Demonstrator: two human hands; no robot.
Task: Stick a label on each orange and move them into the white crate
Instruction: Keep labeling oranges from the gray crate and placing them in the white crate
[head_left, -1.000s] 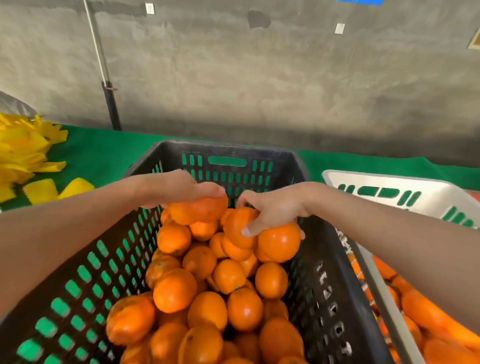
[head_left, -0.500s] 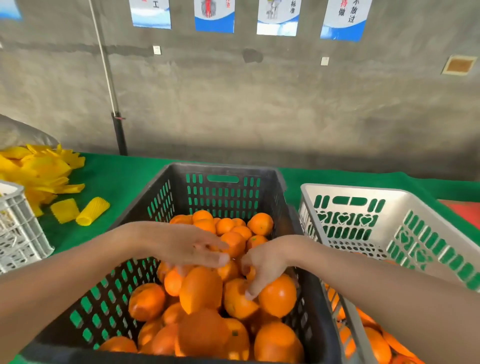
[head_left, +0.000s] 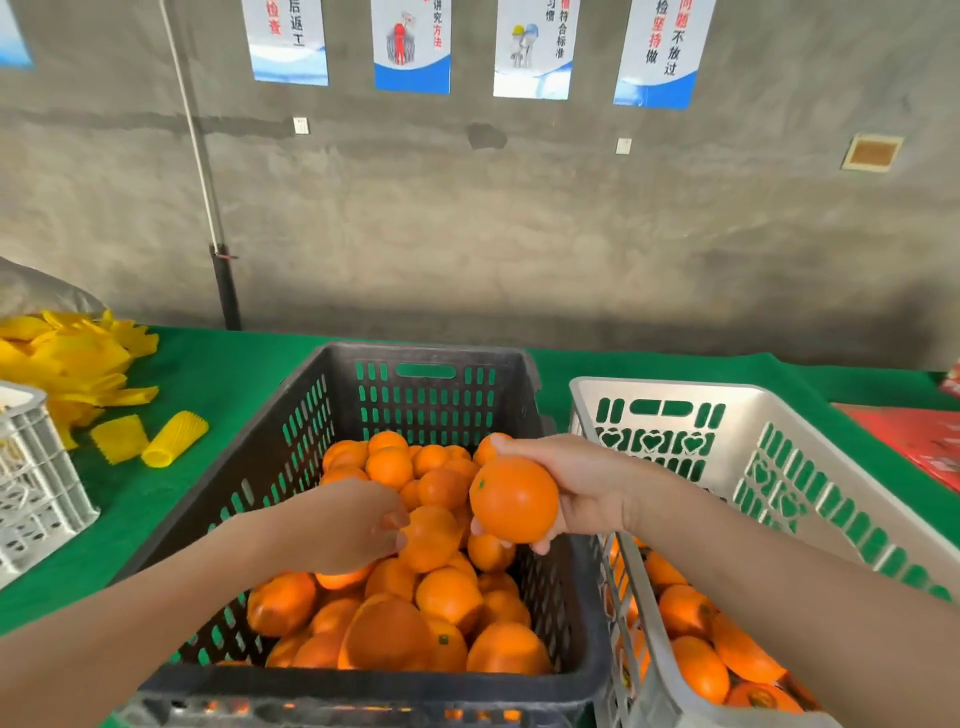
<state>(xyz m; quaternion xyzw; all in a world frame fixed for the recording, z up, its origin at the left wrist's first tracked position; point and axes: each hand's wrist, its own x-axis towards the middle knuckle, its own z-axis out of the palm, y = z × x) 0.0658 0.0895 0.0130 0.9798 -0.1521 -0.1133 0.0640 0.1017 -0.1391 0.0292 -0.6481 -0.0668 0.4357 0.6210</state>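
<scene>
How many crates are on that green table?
3. A black crate sits in the middle, a white crate stands right beside it, and a small pale crate is at the left edge, partly cut off. Others may lie out of view.

- Lit brightly and evenly, with soft light falling from above.
- Gently highlighted on the upper face of the round orange fruit (head_left: 514, 499) held in the right hand (head_left: 582, 483); dimmer on its underside.
- Deeply shaded inside the black slotted plastic crate (head_left: 426, 353), darkest along the left wall and the near rim.
- Broadly and softly shadowed at the foot of the grey concrete wall (head_left: 519, 234), just above the green cloth-covered table (head_left: 223, 374).
- Bowed strongly towards the edges: white slotted plastic crate (head_left: 675, 392) and both forearms stretched into the lower corners.
- Slightly soft overall, smeared in the lower corners, sharpest mid-frame.
</scene>
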